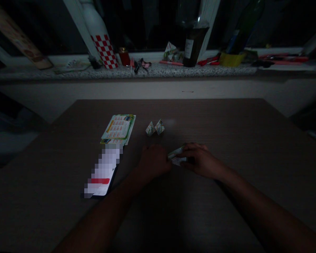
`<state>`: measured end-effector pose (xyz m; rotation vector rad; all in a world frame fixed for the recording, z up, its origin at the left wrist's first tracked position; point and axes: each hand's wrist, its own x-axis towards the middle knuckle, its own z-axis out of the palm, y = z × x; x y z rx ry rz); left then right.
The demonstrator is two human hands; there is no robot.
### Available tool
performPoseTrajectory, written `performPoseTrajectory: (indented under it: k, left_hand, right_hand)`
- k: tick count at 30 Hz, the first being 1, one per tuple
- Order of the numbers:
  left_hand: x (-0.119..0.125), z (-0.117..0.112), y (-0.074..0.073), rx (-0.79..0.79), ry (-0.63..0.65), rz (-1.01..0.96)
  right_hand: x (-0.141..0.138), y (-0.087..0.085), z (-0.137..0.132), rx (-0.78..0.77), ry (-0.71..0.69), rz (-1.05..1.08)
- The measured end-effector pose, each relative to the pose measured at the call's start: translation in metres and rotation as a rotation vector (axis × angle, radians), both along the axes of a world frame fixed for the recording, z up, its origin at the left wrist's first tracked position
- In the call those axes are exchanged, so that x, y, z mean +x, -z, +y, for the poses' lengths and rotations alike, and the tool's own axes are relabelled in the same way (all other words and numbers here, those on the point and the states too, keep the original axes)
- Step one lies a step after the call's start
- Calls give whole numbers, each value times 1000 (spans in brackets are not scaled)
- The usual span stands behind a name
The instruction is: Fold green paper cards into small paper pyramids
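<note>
A small piece of folded printed paper (177, 160) lies between my two hands, low over the brown table. My left hand (155, 161) is closed at the paper's left end, its fingers curled and mostly hidden from above. From the other side, my right hand (200, 160) pinches the paper with the thumb below and the fingers over its upper edge. Beyond the hands stand two small folded paper pieces (155, 128), pointed and side by side. To their left is a stack of printed paper sheets (118, 127).
A lit phone (102, 175), its screen partly blurred, lies left of my left forearm. Past the table's (213, 116) far edge, a granite windowsill (158, 72) carries a red-and-white checkered bottle (104, 49), a dark bottle (192, 47), a yellow roll (231, 59) and small items. The light is dim.
</note>
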<state>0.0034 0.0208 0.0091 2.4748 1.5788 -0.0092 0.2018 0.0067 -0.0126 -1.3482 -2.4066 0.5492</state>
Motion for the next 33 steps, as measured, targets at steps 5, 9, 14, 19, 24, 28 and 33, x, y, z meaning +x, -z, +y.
performPoseTrajectory:
  k: [5, 9, 14, 19, 24, 28, 33]
  left_hand:
    - [-17, 5, 2, -41, -31, -38]
    - [-26, 4, 4, -34, -22, -139]
    - [-20, -5, 6, 35, 188, -319]
    - [-12, -8, 12, 70, 352, -301]
    - [-14, -3, 17, 124, 443, -255]
    - [-16, -2, 16, 203, 425, -283]
    - [-16, -5, 10, 309, 360, -478]
  right_hand:
    - [1, -3, 0, -14, -13, -12]
    - [5, -7, 0, -35, -80, -52]
    - [8, -8, 0, -3, -132, -41]
    - [10, -8, -1, 30, -191, 1]
    - [14, -7, 0, 38, -210, 19]
    - [15, -2, 0, 130, -200, 157]
    - [11, -1, -2, 398, -138, 398]
